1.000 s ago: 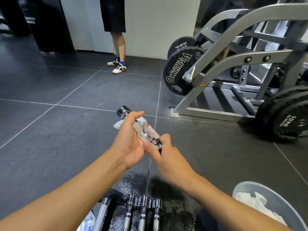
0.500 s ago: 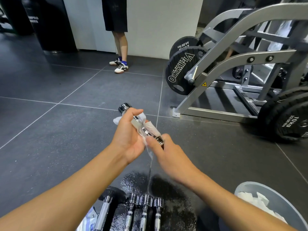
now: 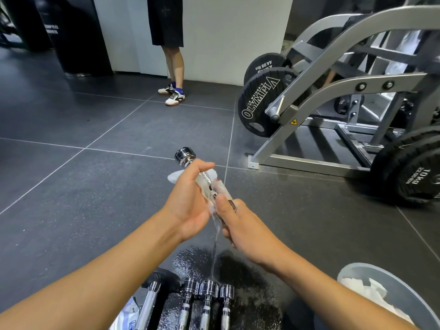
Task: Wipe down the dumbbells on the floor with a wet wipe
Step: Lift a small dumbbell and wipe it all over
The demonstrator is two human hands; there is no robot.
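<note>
I hold a small chrome dumbbell (image 3: pixel 185 156) above the dark tiled floor, its far head pointing away from me. My left hand (image 3: pixel 188 203) wraps a white wet wipe (image 3: pixel 209 184) around the knurled handle. My right hand (image 3: pixel 238 225) grips the near end, hiding that head. Several more chrome dumbbells (image 3: pixel 207 298) lie side by side on the floor at the bottom, beside a black-headed one (image 3: pixel 164 282).
A grey bin (image 3: pixel 402 294) with used white wipes stands at bottom right. A wipe packet (image 3: pixel 128 317) lies at bottom left. A grey plate-loaded machine (image 3: pixel 321 91) with black weight plates (image 3: pixel 259 106) fills the right. A person's legs (image 3: pixel 175 67) stand by the white wall.
My left hand has slid the wipe along the handle, and both hands with the dumbbell have shifted slightly. The view has tilted a little.
</note>
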